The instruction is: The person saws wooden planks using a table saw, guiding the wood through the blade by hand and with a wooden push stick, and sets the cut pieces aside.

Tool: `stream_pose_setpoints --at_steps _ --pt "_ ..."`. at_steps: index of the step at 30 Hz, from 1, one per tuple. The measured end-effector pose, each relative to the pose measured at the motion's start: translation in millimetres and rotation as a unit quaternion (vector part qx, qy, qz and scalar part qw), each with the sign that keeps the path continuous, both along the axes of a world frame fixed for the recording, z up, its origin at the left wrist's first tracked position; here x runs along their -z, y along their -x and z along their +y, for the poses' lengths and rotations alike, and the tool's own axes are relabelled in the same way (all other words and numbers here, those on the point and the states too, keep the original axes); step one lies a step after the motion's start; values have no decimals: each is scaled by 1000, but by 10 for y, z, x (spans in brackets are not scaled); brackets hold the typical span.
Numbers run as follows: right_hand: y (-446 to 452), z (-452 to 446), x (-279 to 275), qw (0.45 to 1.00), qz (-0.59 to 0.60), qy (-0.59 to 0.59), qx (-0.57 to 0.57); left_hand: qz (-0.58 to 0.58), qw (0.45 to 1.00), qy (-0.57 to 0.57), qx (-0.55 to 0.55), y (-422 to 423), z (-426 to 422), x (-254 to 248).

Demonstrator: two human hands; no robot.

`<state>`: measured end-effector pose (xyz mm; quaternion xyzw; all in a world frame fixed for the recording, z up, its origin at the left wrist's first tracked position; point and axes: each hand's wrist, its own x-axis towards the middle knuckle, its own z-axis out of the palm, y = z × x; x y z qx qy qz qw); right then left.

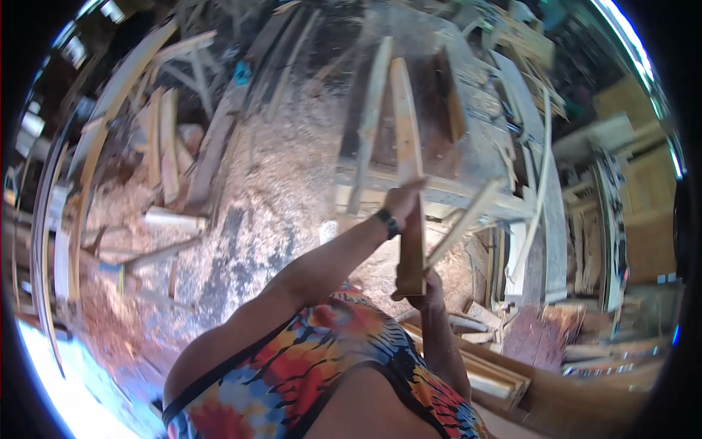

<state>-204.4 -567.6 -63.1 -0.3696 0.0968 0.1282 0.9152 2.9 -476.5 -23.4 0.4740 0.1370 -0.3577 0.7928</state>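
My left grip (pixel 407 197) and right grip (pixel 432 291) clasp the plank (pixel 407 124); if either slackens, its far end could knock the neighbouring strip (pixel 372 121).

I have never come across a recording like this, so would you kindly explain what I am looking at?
Gladly. There is no machine arm here: a person is working with bare hands. The single picture comes from a camera worn on the head, looking forward and down, and its lens bends the edges.

The left hand, with a dark band at its wrist, grips a long plank partway along. The right hand holds the plank's near end.

Ahead is a work surface, and a pale strip of wood lies on it, left of the plank. Sawdust or shavings cover much of the floor, with more timber around.
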Motion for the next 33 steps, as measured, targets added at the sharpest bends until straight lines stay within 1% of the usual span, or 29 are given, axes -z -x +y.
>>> stream_pose_setpoints --at_steps 1,2,3,4,5,6,7,8,10,12,14,16,17,18,20,22,24,26,28,29,30,31,32,33 --pt "80 -66 -121 993 -18 115 -3 -113 993 2 -25 56 -158 190" --pt "145 -104 -80 993 -16 119 -4 -230 972 -12 -57 59 -219 381" --pt "215 -151 -43 992 -15 123 -6 -296 951 -61 -61 173 -35 107" --pt "275 -266 36 989 -21 137 -40 -214 969 -110 -49 261 139 -174" --pt "280 -323 109 990 -44 116 -59 -207 972 -81 -82 262 131 -57" --pt "254 -326 142 991 -65 100 -63 -208 969 -74 -110 343 273 -259" --pt "186 -244 122 974 -92 199 -56 -231 963 -75 -114 336 379 -364" --pt "151 -172 60 946 -120 298 -41 -223 965 -54 -130 335 491 -471" --pt "51 -50 -111 933 -131 334 -28 -215 964 -9 -158 291 817 -692" --pt "-126 104 -309 972 -90 213 -37 -247 945 -45 -212 128 1145 -730" --pt "-292 276 -418 956 -72 283 -42 -273 912 -99 -290 -80 1464 -610" --pt "-388 396 -443 935 -59 346 -47 -286 875 -131 -368 -317 1819 -297" --pt "-426 473 -413 923 -4 383 -28 -257 871 -194 -371 -400 2076 -167" --pt "-461 515 -361 917 13 397 -35 -226 863 -255 -373 -420 2380 -76" --pt "-518 596 -246 904 43 423 -50 -144 895 -253 -338 -346 3014 -27" --pt "-603 764 -232 896 90 430 -59 -71 902 -255 -340 -192 3551 66" --pt "-739 955 -203 889 153 428 -62 -43 874 -274 -400 -106 3927 499" --pt "-925 1148 -141 880 220 418 -55 14 845 -319 -428 75 4309 282" --pt "-1099 1278 19 891 220 395 -45 40 848 -326 -415 85 4756 607" --pt "-1220 1413 38 881 246 402 -44 38 841 -333 -424 105 4939 740" --pt "-1353 1580 10 871 271 408 -43 34 833 -341 -433 108 5178 627" --pt "-1467 1706 30 874 264 405 -50 84 835 -358 -409 121 5377 513" --pt "-1606 1916 -62 881 233 403 -81 60 811 -371 -448 128 5515 520" --pt "-1701 2103 -222 885 205 404 -110 55 807 -369 -458 134 5677 514"
